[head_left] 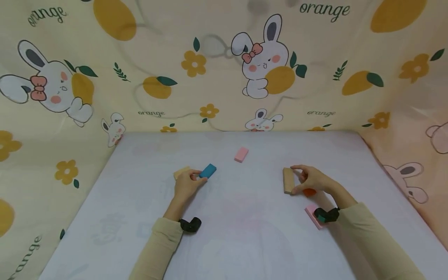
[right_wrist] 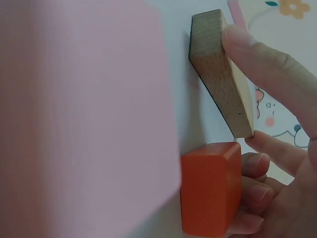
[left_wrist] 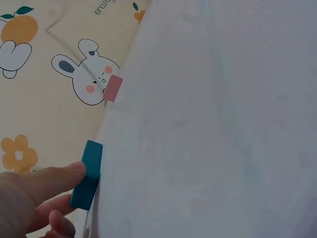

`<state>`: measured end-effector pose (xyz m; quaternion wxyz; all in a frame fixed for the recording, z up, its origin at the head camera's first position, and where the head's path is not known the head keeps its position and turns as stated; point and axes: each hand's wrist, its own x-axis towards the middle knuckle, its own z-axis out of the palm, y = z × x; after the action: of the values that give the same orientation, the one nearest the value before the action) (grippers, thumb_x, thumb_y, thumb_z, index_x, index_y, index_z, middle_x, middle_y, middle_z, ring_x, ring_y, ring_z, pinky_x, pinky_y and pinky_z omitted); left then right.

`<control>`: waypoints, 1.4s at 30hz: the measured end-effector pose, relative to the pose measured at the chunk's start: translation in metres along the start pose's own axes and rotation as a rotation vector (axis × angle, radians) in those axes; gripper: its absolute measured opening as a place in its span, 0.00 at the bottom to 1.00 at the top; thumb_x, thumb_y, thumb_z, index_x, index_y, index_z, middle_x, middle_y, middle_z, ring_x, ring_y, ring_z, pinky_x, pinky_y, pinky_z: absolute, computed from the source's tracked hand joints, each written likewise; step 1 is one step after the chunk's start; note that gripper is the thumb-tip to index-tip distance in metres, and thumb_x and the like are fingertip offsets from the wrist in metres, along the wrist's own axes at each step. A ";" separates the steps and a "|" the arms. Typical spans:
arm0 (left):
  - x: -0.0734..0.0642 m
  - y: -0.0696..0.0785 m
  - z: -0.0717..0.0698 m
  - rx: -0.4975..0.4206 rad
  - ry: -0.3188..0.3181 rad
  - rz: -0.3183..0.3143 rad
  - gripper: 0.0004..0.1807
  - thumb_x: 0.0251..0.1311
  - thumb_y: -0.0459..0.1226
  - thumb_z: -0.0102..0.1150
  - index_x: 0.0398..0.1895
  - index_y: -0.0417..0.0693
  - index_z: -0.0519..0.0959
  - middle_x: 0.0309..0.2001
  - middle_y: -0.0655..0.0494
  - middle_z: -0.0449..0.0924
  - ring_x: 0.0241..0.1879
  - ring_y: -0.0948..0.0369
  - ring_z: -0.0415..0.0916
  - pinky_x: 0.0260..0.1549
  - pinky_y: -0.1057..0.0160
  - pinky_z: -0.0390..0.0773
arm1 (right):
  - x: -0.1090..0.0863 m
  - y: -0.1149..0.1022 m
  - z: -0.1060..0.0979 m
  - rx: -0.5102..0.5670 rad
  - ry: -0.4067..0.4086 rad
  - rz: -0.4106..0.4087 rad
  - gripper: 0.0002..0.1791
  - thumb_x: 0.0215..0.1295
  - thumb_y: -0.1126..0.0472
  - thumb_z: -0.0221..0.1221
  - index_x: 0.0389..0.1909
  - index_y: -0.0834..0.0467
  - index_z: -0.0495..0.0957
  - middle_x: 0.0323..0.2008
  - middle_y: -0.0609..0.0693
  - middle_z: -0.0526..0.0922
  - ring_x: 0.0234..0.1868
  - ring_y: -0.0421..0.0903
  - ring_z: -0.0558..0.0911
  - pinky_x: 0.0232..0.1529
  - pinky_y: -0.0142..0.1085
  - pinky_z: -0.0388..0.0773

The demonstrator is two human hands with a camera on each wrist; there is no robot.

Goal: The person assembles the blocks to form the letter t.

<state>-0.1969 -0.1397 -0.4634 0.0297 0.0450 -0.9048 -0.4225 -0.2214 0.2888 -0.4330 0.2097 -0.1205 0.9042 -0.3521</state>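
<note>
My left hand [head_left: 185, 188] pinches a blue block [head_left: 208, 171] between thumb and fingers; the left wrist view shows the blue block [left_wrist: 87, 176] tilted at the fingertips. Just behind that hand lies a pale yellow block [head_left: 181, 171], partly covered by it. On the right, a plain wooden block [head_left: 288, 181] is held lengthwise by its two ends, between thumb and index finger of my right hand [head_left: 316, 181]. Under the right palm sits an orange block [right_wrist: 210, 191], beside the curled other fingers and mostly hidden in the head view.
A pink block [head_left: 241, 154] lies toward the back of the white table [head_left: 238, 241]. Another pink block [head_left: 313, 217] is below the right wrist, partly hidden by the black wrist camera [head_left: 327, 215]. A printed cloth [head_left: 217, 89] with rabbits and oranges rises behind the table and along its sides.
</note>
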 end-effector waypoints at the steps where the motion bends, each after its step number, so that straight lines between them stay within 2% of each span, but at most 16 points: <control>1: 0.000 0.000 0.000 -0.002 -0.001 -0.008 0.20 0.52 0.42 0.70 0.47 0.41 0.83 0.22 0.56 0.70 0.23 0.63 0.62 0.21 0.69 0.61 | 0.000 0.000 0.000 -0.009 -0.005 -0.004 0.52 0.44 0.54 0.75 0.69 0.67 0.59 0.26 0.48 0.63 0.27 0.40 0.63 0.26 0.31 0.59; 6: 0.002 -0.001 -0.002 -0.012 -0.013 -0.036 0.20 0.52 0.42 0.70 0.47 0.41 0.83 0.21 0.57 0.68 0.23 0.63 0.62 0.22 0.68 0.60 | 0.000 -0.002 0.001 -0.049 -0.013 -0.010 0.55 0.41 0.53 0.76 0.69 0.66 0.58 0.28 0.49 0.64 0.30 0.43 0.63 0.29 0.31 0.59; 13: 0.005 0.001 -0.002 0.000 -0.037 -0.073 0.21 0.52 0.44 0.70 0.48 0.42 0.83 0.21 0.59 0.65 0.23 0.63 0.61 0.22 0.68 0.59 | 0.000 -0.005 0.001 -0.109 0.014 -0.036 0.52 0.41 0.55 0.76 0.67 0.65 0.61 0.30 0.52 0.66 0.32 0.44 0.64 0.31 0.34 0.60; 22: 0.005 0.004 -0.003 0.003 -0.044 -0.082 0.22 0.52 0.45 0.70 0.48 0.43 0.83 0.22 0.59 0.68 0.24 0.63 0.63 0.22 0.68 0.61 | 0.000 -0.006 0.000 -0.122 0.060 -0.057 0.51 0.40 0.55 0.77 0.66 0.63 0.63 0.31 0.54 0.66 0.34 0.45 0.64 0.32 0.34 0.60; 28: 0.004 0.003 -0.003 0.000 -0.047 -0.093 0.22 0.52 0.45 0.70 0.49 0.43 0.83 0.21 0.60 0.68 0.23 0.63 0.63 0.22 0.68 0.61 | -0.003 -0.007 -0.002 -0.097 0.094 -0.118 0.49 0.41 0.56 0.76 0.65 0.63 0.64 0.30 0.54 0.68 0.30 0.40 0.64 0.30 0.31 0.60; 34: 0.004 0.000 -0.002 0.010 -0.051 -0.106 0.21 0.53 0.45 0.70 0.48 0.44 0.83 0.21 0.61 0.66 0.23 0.63 0.62 0.22 0.68 0.60 | -0.004 -0.012 -0.001 -0.046 0.104 -0.112 0.49 0.42 0.57 0.76 0.66 0.63 0.63 0.29 0.52 0.65 0.29 0.38 0.63 0.29 0.31 0.60; 42: 0.003 -0.001 -0.002 0.014 -0.054 -0.108 0.22 0.53 0.46 0.69 0.49 0.46 0.83 0.20 0.62 0.64 0.22 0.64 0.61 0.21 0.68 0.59 | -0.005 -0.026 0.006 0.032 0.099 -0.163 0.48 0.42 0.60 0.75 0.65 0.64 0.63 0.28 0.51 0.64 0.28 0.37 0.63 0.29 0.30 0.61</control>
<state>-0.2000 -0.1422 -0.4629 -0.0178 0.0828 -0.9044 -0.4182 -0.2125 0.2676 -0.4178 0.1373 -0.1727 0.8949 -0.3879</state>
